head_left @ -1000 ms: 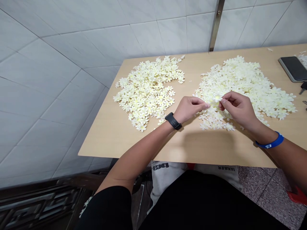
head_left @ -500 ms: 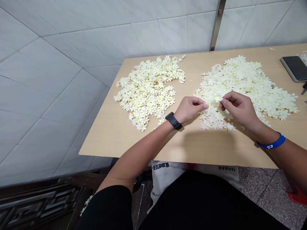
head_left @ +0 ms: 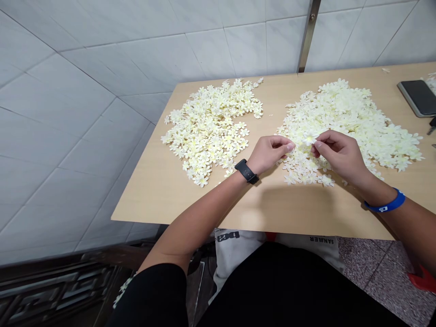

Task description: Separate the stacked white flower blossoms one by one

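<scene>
Between the thumb and forefinger of my right hand (head_left: 340,152) is a cream artificial flower (head_left: 309,138) with a yellow centre, held by its edge. Just left of it, the fingertips of my left hand (head_left: 270,153) are pinched together; whatever they hold, if anything, is too small to make out. Both hands hover over the near left side of a large heap of loose cream flowers (head_left: 344,109). Another spread of the same flowers (head_left: 207,131) lies to the left of my left hand, partly in single blossoms.
The wooden table (head_left: 190,206) meets a tiled wall (head_left: 211,54) at its back and left. A metal strip (head_left: 309,34) runs down the wall to the tabletop. At the far right lies a phone (head_left: 422,97), with a dark small object (head_left: 432,126) near it.
My left fingertips have shifted very slightly and curled closer together. My right hand stays in place with the flower. The heaps look the same.
</scene>
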Demonstrator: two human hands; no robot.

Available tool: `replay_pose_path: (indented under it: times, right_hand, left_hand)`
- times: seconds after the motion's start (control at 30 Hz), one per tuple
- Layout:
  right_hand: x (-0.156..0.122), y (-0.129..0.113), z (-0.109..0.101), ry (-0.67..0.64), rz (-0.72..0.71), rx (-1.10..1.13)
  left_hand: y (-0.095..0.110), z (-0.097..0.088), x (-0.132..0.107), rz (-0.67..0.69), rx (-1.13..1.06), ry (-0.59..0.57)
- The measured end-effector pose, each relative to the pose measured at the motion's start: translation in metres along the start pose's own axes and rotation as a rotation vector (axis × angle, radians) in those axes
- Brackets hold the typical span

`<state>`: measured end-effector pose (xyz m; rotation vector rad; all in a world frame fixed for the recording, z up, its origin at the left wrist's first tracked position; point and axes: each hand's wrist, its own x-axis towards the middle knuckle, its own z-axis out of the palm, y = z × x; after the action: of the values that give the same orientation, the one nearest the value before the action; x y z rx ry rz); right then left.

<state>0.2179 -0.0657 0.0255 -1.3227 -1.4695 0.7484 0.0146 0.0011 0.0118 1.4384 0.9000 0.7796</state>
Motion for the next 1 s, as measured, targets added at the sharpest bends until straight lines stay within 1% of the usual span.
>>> replay_pose_path:
  times: [0.13,0.33,0.43,0.57,0.77,0.9,1.0]
  right_hand:
    - [0.000,0.000,-0.002,-0.023,-0.013,0.062]
    - [-0.001,0.011,-0.003,-0.095,-0.002,0.242]
    - [-0.002,0.012,-0.002,-0.119,0.022,0.248]
    - [-0.003,0.008,0.001,-0.138,0.015,0.259]
    - [-0.003,0.006,0.004,-0.139,0.043,0.270]
    - [-0.003,0.009,0.002,-0.128,0.020,0.223]
    - [-0.003,0.011,0.001,-0.132,0.011,0.229]
  left_hand:
    - [0.004,-0.001,-0.002,-0.002,-0.004,0.011]
    - [0.009,0.002,-0.006,0.043,0.072,0.061]
    - [0.009,0.006,-0.008,0.105,0.131,0.063]
    - [0.004,0.011,-0.010,0.233,0.184,0.097]
    - [-0.002,0.012,-0.011,0.373,0.296,0.111]
    - [-0.003,0.012,-0.010,0.440,0.350,0.082]
    - [-0.002,0.012,-0.010,0.485,0.367,0.061]
